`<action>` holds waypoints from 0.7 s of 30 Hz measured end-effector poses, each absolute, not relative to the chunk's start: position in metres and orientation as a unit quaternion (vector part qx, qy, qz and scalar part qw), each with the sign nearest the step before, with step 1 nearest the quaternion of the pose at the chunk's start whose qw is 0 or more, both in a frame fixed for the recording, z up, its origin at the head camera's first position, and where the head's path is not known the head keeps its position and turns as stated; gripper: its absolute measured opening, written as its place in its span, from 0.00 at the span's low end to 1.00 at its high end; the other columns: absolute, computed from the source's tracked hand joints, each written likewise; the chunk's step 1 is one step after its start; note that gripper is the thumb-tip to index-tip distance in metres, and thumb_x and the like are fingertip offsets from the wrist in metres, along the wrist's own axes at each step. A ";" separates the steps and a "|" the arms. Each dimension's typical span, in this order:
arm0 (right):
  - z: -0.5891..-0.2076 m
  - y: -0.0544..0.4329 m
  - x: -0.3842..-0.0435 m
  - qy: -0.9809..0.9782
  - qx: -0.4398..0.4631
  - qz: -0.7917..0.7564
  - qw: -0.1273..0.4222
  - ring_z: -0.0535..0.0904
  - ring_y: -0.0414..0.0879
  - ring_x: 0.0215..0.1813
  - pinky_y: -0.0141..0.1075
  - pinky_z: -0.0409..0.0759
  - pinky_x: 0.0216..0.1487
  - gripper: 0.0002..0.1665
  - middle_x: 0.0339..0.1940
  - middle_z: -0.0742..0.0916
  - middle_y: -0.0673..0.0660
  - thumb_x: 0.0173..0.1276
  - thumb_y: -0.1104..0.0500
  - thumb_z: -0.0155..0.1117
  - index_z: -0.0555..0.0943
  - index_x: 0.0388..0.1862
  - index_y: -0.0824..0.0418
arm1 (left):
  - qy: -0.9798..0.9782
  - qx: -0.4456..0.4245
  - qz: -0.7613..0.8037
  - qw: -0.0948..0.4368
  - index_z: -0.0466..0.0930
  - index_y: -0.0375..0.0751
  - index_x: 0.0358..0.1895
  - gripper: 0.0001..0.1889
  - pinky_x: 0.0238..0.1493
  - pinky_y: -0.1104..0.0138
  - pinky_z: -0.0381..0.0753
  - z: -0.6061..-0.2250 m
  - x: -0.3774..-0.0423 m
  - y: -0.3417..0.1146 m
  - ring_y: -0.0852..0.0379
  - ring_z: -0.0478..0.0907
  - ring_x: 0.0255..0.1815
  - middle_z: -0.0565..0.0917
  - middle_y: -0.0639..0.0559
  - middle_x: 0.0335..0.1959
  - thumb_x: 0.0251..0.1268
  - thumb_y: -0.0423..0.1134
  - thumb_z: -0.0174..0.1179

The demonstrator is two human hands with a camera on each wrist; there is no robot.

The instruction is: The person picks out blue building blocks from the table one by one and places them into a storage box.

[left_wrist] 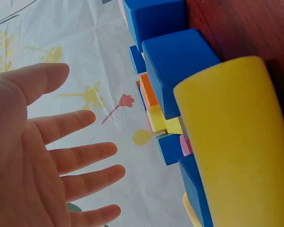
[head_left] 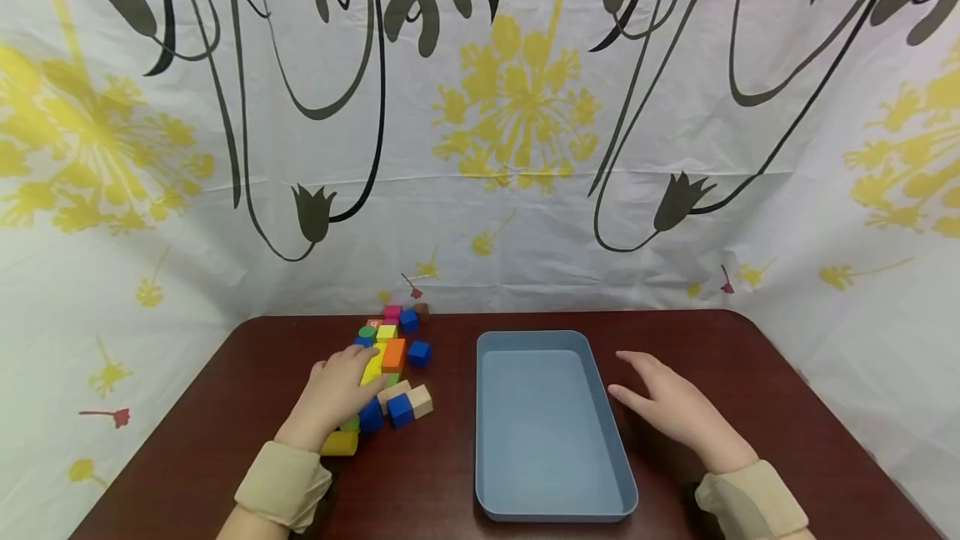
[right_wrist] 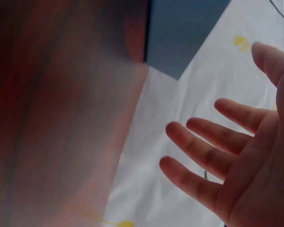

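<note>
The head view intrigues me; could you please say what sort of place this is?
Probably a makeshift indoor tabletop workspace: a dark reddish-brown table, a white flower-printed fabric sheet hanging behind it, and small brightly coloured blocks beside a shallow rectangular blue-grey tray.

Small, multicoloured geometric blocks (head_left: 393, 354) lie clustered below and beside the left grip (head_left: 341, 390); a shallow, rectangular, blue-grey tray (head_left: 547, 432) lies flat between that cluster and the right grip (head_left: 675, 408).
</note>
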State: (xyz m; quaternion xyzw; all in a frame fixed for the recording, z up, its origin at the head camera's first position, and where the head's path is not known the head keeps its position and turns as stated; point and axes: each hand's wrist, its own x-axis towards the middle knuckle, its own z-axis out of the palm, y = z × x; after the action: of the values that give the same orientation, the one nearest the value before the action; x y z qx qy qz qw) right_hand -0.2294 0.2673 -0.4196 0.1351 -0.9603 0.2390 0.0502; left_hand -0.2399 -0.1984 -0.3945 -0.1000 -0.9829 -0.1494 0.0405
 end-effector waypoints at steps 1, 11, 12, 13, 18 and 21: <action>-0.421 0.266 -0.229 -0.960 0.137 0.241 0.045 0.68 0.60 0.65 0.58 0.68 0.57 0.42 0.66 0.72 0.63 0.67 0.36 0.57 0.66 0.70 0.61 | -0.983 -0.100 -0.149 0.041 0.71 0.32 0.64 0.29 0.56 0.36 0.61 -0.394 -0.241 -0.198 0.33 0.67 0.60 0.71 0.33 0.61 0.67 0.51 0.56; -0.428 0.255 -0.228 -0.948 0.158 0.275 -0.009 0.70 0.60 0.64 0.56 0.70 0.56 0.44 0.66 0.72 0.64 0.65 0.41 0.62 0.62 0.71 0.64 | -0.979 -0.120 -0.156 0.063 0.71 0.32 0.63 0.28 0.53 0.39 0.68 -0.388 -0.256 -0.199 0.35 0.72 0.56 0.73 0.33 0.59 0.67 0.48 0.55; -0.429 0.255 -0.229 -0.947 0.158 0.279 -0.014 0.71 0.59 0.63 0.55 0.71 0.56 0.44 0.65 0.73 0.64 0.65 0.42 0.63 0.62 0.72 0.63 | -0.978 -0.122 -0.155 0.063 0.70 0.32 0.63 0.28 0.54 0.40 0.68 -0.387 -0.257 -0.199 0.35 0.72 0.56 0.73 0.33 0.60 0.68 0.48 0.55; -0.430 0.255 -0.229 -0.945 0.159 0.285 -0.021 0.73 0.58 0.61 0.54 0.72 0.54 0.44 0.63 0.75 0.64 0.65 0.42 0.63 0.61 0.72 0.64 | -0.978 -0.123 -0.156 0.063 0.70 0.32 0.64 0.28 0.54 0.40 0.68 -0.385 -0.259 -0.199 0.35 0.71 0.57 0.73 0.33 0.60 0.68 0.47 0.55; -0.432 0.253 -0.230 -0.932 0.165 0.318 -0.060 0.76 0.54 0.55 0.49 0.75 0.50 0.47 0.56 0.79 0.61 0.65 0.44 0.64 0.56 0.73 0.66 | -0.975 -0.125 -0.171 0.067 0.69 0.32 0.65 0.28 0.55 0.41 0.68 -0.377 -0.269 -0.196 0.36 0.72 0.56 0.74 0.34 0.59 0.68 0.47 0.56; -0.433 0.253 -0.231 -0.924 0.165 0.336 -0.081 0.76 0.53 0.55 0.48 0.75 0.48 0.48 0.56 0.79 0.61 0.66 0.45 0.64 0.54 0.74 0.67 | -0.973 -0.122 -0.184 0.064 0.68 0.31 0.65 0.28 0.55 0.42 0.69 -0.373 -0.275 -0.194 0.36 0.73 0.55 0.74 0.34 0.59 0.68 0.46 0.56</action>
State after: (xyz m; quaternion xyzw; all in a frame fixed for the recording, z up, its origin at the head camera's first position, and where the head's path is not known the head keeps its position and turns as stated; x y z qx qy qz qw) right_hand -0.2312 0.2527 -0.4330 0.1648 -0.9237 0.3362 -0.0808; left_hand -0.2749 -0.1939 -0.3727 -0.1221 -0.9733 -0.1838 0.0636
